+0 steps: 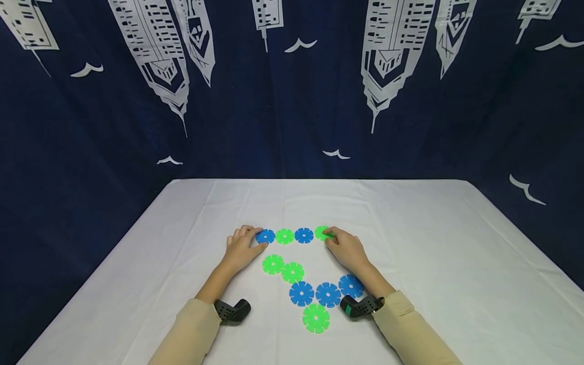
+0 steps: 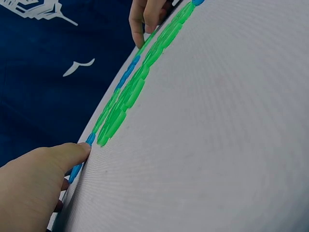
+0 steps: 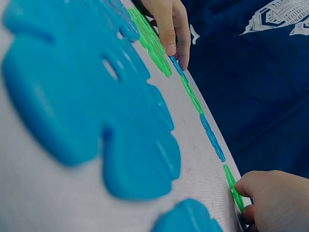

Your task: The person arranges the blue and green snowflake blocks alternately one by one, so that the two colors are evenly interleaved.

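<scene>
In the head view, a row of thin notched interlocking discs runs across the table: blue, green, blue, green. My left hand (image 1: 240,249) holds the blue disc (image 1: 266,236) at the left end, index finger at its far edge and thumb at its near edge. At the right end, my right hand (image 1: 349,249) pinches the green disc (image 1: 321,233) between thumb and fingers. Between them lie a green disc (image 1: 285,236) and a blue disc (image 1: 303,235). A narrow gap separates the pinched green disc (image 3: 231,181) from its blue neighbour (image 3: 211,137) in the right wrist view.
Nearer me lie two green discs (image 1: 273,264), several blue discs (image 1: 301,294) and one green disc (image 1: 316,318). Part of the rightmost blue disc (image 1: 351,286) is beneath my right wrist. A white cloth (image 1: 137,304) covers the table; a dark blue printed curtain (image 1: 274,111) hangs behind.
</scene>
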Motion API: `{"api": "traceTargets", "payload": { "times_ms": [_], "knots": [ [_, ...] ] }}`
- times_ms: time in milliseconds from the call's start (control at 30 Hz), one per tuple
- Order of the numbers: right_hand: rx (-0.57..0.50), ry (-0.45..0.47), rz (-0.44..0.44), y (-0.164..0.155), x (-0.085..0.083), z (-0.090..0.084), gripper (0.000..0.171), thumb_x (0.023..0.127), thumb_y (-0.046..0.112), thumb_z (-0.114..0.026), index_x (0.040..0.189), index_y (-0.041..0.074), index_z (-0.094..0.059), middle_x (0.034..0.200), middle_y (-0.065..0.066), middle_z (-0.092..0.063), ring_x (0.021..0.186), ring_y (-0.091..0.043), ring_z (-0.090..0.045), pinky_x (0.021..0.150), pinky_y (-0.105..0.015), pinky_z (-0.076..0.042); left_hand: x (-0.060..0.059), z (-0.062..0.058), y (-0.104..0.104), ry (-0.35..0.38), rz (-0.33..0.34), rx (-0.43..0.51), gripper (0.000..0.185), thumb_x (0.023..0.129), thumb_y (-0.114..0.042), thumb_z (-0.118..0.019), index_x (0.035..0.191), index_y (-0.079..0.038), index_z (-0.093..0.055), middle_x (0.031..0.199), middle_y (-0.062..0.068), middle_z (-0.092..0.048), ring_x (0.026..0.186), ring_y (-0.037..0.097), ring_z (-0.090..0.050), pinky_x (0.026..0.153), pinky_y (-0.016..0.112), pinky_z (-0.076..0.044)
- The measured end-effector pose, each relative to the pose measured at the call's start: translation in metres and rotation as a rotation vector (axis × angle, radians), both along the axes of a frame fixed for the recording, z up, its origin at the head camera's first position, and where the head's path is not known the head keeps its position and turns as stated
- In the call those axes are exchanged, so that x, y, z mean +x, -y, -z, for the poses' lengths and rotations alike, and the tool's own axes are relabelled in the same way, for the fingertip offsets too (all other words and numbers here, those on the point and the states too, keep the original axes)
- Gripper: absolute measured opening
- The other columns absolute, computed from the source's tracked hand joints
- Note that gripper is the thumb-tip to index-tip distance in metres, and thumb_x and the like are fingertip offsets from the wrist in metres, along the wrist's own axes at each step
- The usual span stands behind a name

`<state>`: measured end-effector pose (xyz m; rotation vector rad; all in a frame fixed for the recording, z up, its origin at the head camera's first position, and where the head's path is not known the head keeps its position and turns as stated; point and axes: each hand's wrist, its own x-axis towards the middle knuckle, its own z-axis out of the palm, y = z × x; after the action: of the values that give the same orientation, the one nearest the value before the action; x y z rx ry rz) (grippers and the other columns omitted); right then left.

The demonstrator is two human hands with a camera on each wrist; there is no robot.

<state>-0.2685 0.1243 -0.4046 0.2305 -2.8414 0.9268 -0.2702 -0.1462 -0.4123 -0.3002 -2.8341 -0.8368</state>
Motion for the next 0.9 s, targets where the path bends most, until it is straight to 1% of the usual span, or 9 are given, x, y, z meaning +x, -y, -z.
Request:
{"api": "traceTargets", "payload": {
  "times_ms": [100, 267, 500, 667, 900],
  "knots": [
    [0.002, -0.013, -0.011, 0.000, 0.000, 0.000, 0.026, 0.089, 0.021, -0.052, 0.111, 0.012, -0.063, 0.053, 0.003, -0.037, 0.051, -0.013, -0.035, 0.061, -0.028, -0.026, -0.001, 0.000, 0.000, -0.005, -0.001, -0.002, 0.051, 0.084, -0.036, -0.059, 0.127, -0.009, -0.052, 0.123, 0.011, -0.048, 0.108, 0.026, -0.041, 0.081, 0.040, -0.025],
    [-0.002, -0.022, -0.018, 0.000, 0.000, 0.000, 0.026, 0.088, 0.019, -0.053, 0.110, 0.012, -0.064, 0.052, 0.003, -0.036, 0.049, -0.013, -0.033, 0.055, -0.027, -0.026, 0.000, -0.001, 0.000, -0.001, 0.000, -0.004, 0.051, 0.084, -0.036, -0.059, 0.127, -0.009, -0.052, 0.122, 0.011, -0.048, 0.107, 0.025, -0.041, 0.081, 0.040, -0.025],
    [-0.029, -0.016, -0.017, 0.000, 0.001, 0.000, 0.026, 0.089, 0.019, -0.052, 0.111, 0.012, -0.063, 0.052, 0.002, -0.036, 0.048, -0.013, -0.031, 0.051, -0.026, -0.025, 0.002, -0.001, 0.000, 0.008, 0.003, 0.011, 0.051, 0.083, -0.036, -0.060, 0.127, -0.009, -0.052, 0.123, 0.012, -0.048, 0.108, 0.026, -0.041, 0.081, 0.040, -0.025],
    [-0.068, 0.007, -0.013, 0.001, 0.000, -0.005, 0.027, 0.089, 0.020, -0.052, 0.112, 0.011, -0.062, 0.056, 0.001, -0.038, 0.049, -0.013, -0.033, 0.048, -0.025, -0.026, 0.001, 0.000, 0.000, 0.001, 0.002, 0.001, 0.051, 0.084, -0.036, -0.059, 0.127, -0.010, -0.052, 0.123, 0.011, -0.048, 0.108, 0.025, -0.041, 0.080, 0.040, -0.025],
    [-0.093, 0.039, -0.029, 0.003, 0.001, -0.015, 0.027, 0.090, 0.023, -0.051, 0.112, 0.012, -0.062, 0.061, 0.000, -0.041, 0.054, -0.014, -0.037, 0.049, -0.025, -0.029, 0.000, -0.001, -0.001, 0.001, 0.005, 0.008, 0.051, 0.083, -0.036, -0.060, 0.126, -0.009, -0.053, 0.123, 0.012, -0.048, 0.108, 0.026, -0.041, 0.080, 0.040, -0.025]
  ]
}}
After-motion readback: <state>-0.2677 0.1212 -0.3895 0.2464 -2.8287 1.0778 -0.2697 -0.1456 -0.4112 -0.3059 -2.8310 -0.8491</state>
